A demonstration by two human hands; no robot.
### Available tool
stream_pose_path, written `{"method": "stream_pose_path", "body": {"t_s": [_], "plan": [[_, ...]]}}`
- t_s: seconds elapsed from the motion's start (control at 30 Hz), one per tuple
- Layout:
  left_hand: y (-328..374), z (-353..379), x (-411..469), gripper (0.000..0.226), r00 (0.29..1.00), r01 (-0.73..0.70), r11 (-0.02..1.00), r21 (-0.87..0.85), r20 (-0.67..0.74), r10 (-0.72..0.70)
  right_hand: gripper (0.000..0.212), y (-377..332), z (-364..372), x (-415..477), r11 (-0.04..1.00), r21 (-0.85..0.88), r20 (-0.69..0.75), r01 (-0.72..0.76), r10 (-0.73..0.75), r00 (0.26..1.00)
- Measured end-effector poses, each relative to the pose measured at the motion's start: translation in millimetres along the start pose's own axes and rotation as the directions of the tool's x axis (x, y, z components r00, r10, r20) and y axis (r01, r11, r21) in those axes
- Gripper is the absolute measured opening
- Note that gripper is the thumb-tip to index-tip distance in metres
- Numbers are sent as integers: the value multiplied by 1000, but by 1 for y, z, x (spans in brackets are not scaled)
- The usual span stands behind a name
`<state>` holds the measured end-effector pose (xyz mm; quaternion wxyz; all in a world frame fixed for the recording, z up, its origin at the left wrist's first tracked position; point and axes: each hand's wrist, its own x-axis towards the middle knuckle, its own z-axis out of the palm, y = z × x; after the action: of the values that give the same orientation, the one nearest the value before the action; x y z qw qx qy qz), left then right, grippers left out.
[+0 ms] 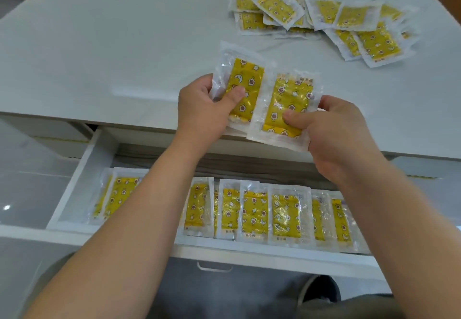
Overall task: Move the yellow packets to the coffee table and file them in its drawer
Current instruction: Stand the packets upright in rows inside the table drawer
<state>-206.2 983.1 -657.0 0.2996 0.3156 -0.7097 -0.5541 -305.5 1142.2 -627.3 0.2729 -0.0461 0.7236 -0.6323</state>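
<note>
Yellow star-printed packets in clear plastic wrap [254, 215] already line the open white drawer [74, 181]; a loose heap [321, 19] waits on the pale grey coffee table [124, 44]. Left hand [199, 111] pinches one packet [245, 74], right hand [341, 131] grips another packet [289, 99], above the table's front edge. Only the forearms cross the drawer.

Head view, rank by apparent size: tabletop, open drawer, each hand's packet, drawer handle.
1. tabletop
2. open drawer
3. right-hand packet and left-hand packet: look alike, unranked
4. drawer handle
</note>
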Motion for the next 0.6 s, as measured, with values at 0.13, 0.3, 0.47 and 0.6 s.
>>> {"method": "stream_pose_path", "body": {"t_s": [0.13, 0.3, 0.47, 0.6], "plan": [[9, -43, -22, 19, 992, 88, 995, 55, 84, -92, 36, -3, 14, -10, 1000, 26, 133, -2, -2, 991], [-8, -107, -49, 8, 944, 259, 920, 294, 126, -306, 43, 2, 38, -24, 994, -108, 336, -11, 46, 941], [-46, -149, -47, 7, 848, 443, 811, 382, 115, -517, 22, 32, 79, -34, 933, -359, 452, 7, 168, 876], [-76, -154, -45, 5, 786, 511, 721, 468, 85, -612, 29, 59, 98, -31, 848, -524, 479, 80, 216, 851]]}}
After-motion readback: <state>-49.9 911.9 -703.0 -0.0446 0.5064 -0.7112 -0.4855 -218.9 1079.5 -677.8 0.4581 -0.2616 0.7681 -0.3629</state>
